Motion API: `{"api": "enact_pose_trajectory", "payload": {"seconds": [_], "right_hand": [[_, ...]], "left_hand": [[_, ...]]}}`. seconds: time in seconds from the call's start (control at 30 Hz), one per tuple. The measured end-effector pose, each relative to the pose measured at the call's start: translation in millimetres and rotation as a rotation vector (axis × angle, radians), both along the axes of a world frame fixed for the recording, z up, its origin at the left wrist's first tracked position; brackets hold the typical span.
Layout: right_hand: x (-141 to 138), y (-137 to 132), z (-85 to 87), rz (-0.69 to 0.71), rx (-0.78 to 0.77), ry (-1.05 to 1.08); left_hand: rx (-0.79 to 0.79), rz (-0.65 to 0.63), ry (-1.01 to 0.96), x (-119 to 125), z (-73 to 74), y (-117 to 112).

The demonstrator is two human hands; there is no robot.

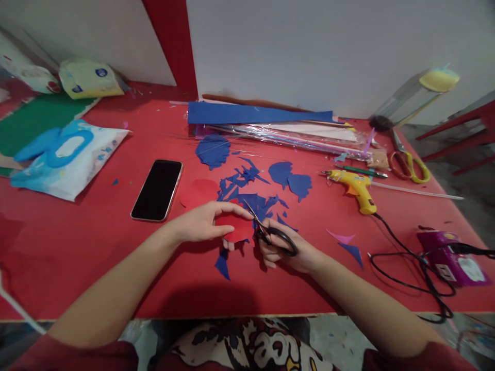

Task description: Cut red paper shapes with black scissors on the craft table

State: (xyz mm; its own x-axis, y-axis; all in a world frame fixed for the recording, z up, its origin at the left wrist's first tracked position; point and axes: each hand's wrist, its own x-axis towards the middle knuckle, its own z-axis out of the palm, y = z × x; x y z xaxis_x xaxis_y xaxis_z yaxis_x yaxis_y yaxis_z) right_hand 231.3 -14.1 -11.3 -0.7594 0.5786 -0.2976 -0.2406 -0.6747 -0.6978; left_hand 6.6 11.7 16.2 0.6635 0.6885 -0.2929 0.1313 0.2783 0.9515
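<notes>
My left hand [211, 221] pinches a red foam or paper piece [238, 229] between thumb and fingers, its edge facing right. My right hand [284, 247] grips small black-handled scissors [286, 241], whose blades point up and left beside the red piece's right edge. Whether the blades touch the piece I cannot tell. Blue scraps [257, 203] lie heaped just beyond both hands. Another red round piece [199, 193] rests behind my left hand. Cut blue shapes with scalloped edges [299, 186] and a blue rounded stack [212, 150] lie farther back.
A black-screened phone [157, 190] and a wet-wipes pack [73, 154] lie at left. To the right are a yellow glue gun [356, 188] with a black cord, larger scissors [410, 166] and a purple box [452, 257]. Blue strips [259, 113] and wrapped sticks line the back wall.
</notes>
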Motion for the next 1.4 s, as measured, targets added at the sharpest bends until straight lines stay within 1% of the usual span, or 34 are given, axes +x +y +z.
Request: {"api": "enact_pose_trajectory", "payload": {"seconds": [0.13, 0.53, 0.67, 0.8, 1.0, 1.17, 1.4], "right_hand": [[0.0, 0.4, 0.4, 0.022, 0.002, 0.021], [1.0, 0.2, -0.6, 0.007, -0.002, 0.017], [1.6, -0.2, -1.5, 0.02, 0.003, 0.027], [1.9, -0.4, -2.5, 0.027, -0.004, 0.034], [2.4, -0.4, -2.9, 0.039, 0.004, 0.043], [2.5, -0.3, -4.1, 0.054, -0.003, 0.034], [2.6, -0.7, -6.1, 0.037, 0.009, 0.024]], "left_hand": [[-0.024, -0.014, 0.0, 0.1, 1.0, -0.2], [-0.019, -0.037, -0.032, -2.7, -1.4, 0.4], [-0.029, -0.042, -0.04, -2.3, -0.9, 0.4], [-0.051, -0.05, -0.038, -1.0, 0.0, -0.1], [-0.029, -0.063, -0.025, -3.2, -0.2, 0.3], [-0.044, -0.085, -0.01, -3.7, -0.8, 2.1], [-0.064, -0.11, -0.013, -2.5, -1.1, 1.7]]}}
